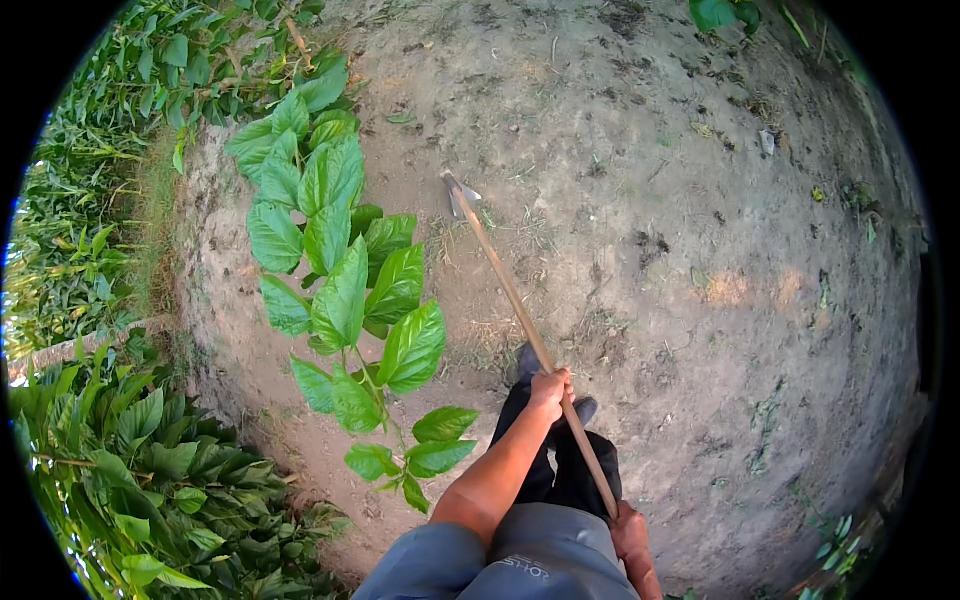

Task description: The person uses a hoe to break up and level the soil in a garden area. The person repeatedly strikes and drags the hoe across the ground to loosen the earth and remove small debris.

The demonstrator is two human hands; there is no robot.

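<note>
A long-handled hoe slants across the view, its wooden handle [510, 292] running from my waist out to the ground ahead. My left hand [551, 391] grips the handle partway along, above my shoes. Lower down, beside my right hip, my right hand [628, 525] is closed around the handle's near end. The metal hoe blade [463, 196] is at the far end, by some cut or dry grass [525, 232] on the soil. Whether the blade touches the ground I cannot tell.
A leafy branch [341, 300] with broad green leaves hangs left of the hoe, close to my left arm. Dense shrubs [150, 457] and tall crop plants [82, 202] line the left side. Bare, dry soil [675, 337] with scattered weeds stretches right. My dark shoes [585, 409] stand beneath the handle.
</note>
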